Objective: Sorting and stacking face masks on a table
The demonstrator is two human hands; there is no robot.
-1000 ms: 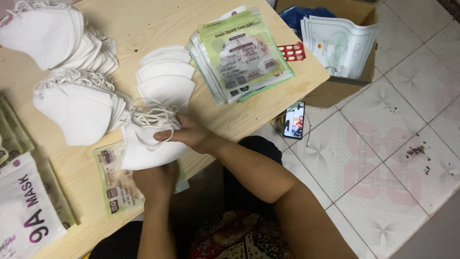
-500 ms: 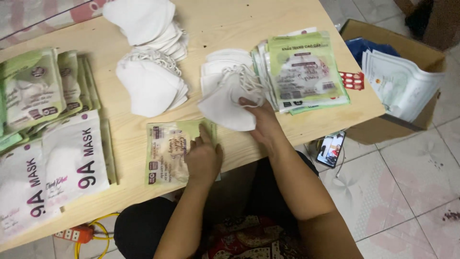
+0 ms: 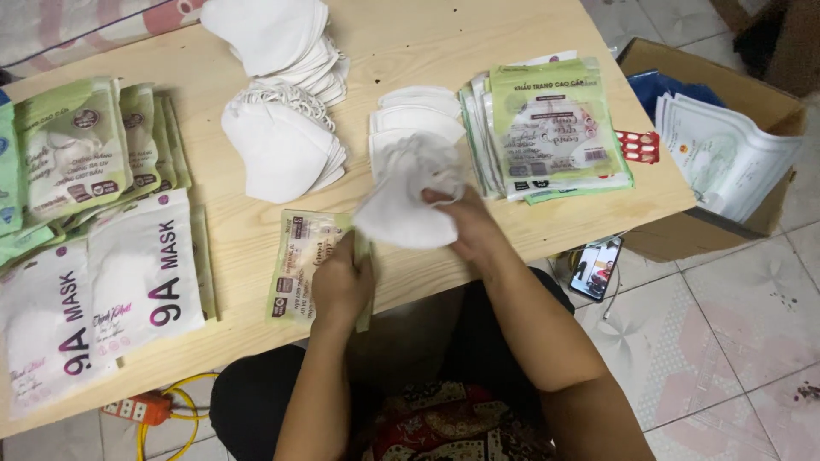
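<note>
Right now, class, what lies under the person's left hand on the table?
The left hand presses on a flat green-and-clear packet lying on the wooden table. The hand covers the packet's right part, so its opening cannot be seen. The right hand holds white masks beside it.
</note>
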